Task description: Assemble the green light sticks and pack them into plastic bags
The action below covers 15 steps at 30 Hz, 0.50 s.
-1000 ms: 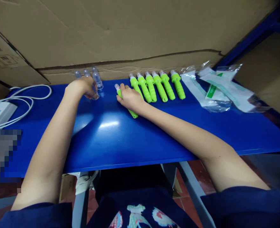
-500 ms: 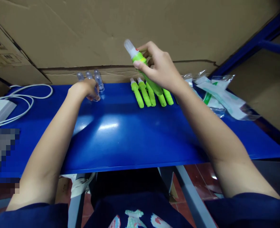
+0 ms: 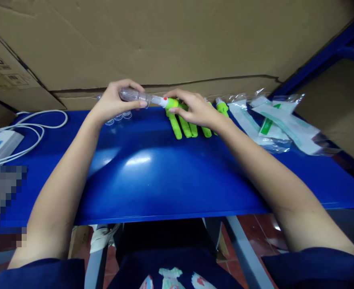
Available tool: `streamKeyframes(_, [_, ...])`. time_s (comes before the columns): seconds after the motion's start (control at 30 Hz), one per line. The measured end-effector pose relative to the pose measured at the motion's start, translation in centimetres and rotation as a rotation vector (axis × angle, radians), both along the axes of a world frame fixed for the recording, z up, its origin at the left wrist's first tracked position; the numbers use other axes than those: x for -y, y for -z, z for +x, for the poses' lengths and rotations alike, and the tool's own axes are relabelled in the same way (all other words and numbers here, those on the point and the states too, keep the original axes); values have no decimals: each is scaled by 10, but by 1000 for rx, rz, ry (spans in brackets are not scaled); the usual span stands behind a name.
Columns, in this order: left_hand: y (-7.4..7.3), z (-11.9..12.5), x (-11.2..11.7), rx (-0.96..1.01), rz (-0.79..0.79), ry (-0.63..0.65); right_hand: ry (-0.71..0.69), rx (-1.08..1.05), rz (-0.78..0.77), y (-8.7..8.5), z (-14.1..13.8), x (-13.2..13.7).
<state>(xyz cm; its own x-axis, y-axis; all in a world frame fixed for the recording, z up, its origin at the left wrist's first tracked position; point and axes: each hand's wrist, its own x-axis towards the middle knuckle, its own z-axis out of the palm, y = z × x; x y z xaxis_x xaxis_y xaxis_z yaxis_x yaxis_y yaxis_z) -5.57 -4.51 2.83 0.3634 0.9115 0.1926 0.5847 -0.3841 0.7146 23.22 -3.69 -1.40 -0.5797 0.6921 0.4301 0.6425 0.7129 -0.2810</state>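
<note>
My left hand (image 3: 115,101) is closed round a clear plastic cap (image 3: 134,96), held sideways above the blue table (image 3: 152,172). My right hand (image 3: 195,110) grips a green pen-shaped device (image 3: 168,102) with a white tip and a red dot. The tip points left and meets the open mouth of the cap. Under my right hand several more green devices (image 3: 185,125) lie in a row on the table. A few clear caps (image 3: 118,117) stand below my left hand near the back edge.
Sealed white and green packets (image 3: 277,120) lie at the right on the table. A white device with a coiled white cable (image 3: 20,134) lies at the far left. Cardboard boxes (image 3: 164,40) form a wall behind the table. A blue frame (image 3: 321,52) rises at the right.
My left hand lifted a clear cap off the table. My right hand picked one green device from the row, raised it, then brought it down and left so its tip meets the cap.
</note>
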Motion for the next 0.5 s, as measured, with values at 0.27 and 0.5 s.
streamKeyframes(0.27, [9, 6, -2, 64, 116, 31, -84, -37, 12, 0, -13, 11])
streamKeyframes(0.5, [21, 12, -12, 174, 200, 113, -67, -118, 32, 6, -20, 11])
